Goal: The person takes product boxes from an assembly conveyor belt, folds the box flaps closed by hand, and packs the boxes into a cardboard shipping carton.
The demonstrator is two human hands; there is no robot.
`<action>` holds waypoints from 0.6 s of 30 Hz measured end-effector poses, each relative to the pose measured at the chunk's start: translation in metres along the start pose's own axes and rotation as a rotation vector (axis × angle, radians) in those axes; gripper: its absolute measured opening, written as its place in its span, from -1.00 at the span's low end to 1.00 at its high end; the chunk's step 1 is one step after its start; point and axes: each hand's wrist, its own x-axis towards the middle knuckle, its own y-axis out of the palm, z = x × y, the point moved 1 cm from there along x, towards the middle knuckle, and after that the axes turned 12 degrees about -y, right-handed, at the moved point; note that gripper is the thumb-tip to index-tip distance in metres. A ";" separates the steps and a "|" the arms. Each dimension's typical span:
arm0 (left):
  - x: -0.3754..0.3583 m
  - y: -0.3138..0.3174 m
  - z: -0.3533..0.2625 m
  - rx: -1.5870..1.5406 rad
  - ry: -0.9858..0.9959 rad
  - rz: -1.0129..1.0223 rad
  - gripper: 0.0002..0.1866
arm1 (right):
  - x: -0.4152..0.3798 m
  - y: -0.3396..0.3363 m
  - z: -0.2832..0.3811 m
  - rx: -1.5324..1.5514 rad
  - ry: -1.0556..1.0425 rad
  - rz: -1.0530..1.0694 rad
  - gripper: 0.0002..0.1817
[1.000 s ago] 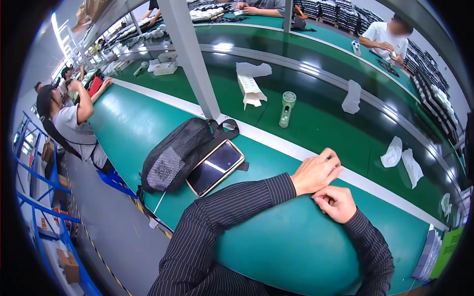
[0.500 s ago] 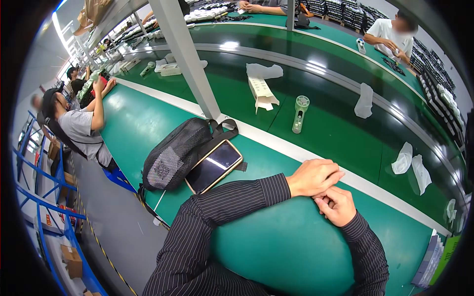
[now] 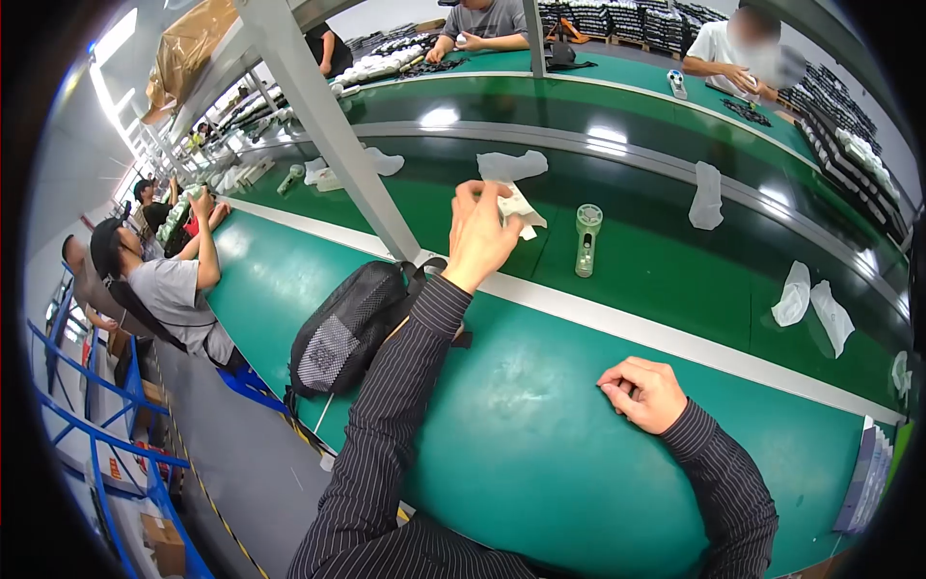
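Note:
My left hand reaches over the white box, its fingers curved and the thumb apart; the hand covers part of the box, and I cannot make out how firmly they touch. The box lies on the green belt, just below a crumpled white bag. To the right of it is a pale green handheld fan. My right hand rests on the green table, fingers curled in with nothing visible in them.
A black mesh bag lies left of my left forearm, beside a metal post. More white bags are on the belt. A co-worker sits at the left; others are across the belt. Purple boxes stand at the right edge.
My left hand has left my right hand and moved up and left to the white box. My left sleeve now hides the phone. The view has shifted slightly.

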 end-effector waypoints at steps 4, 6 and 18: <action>0.006 0.005 0.020 0.203 0.097 0.149 -0.35 | 0.002 -0.003 0.005 -0.001 0.032 0.008 -0.93; 0.006 0.012 0.024 0.338 0.280 0.126 -0.25 | 0.001 -0.004 0.006 -0.002 0.050 0.013 -0.92; -0.005 0.044 0.020 0.351 0.323 0.152 -0.13 | 0.007 -0.006 0.020 0.043 0.162 0.025 -0.92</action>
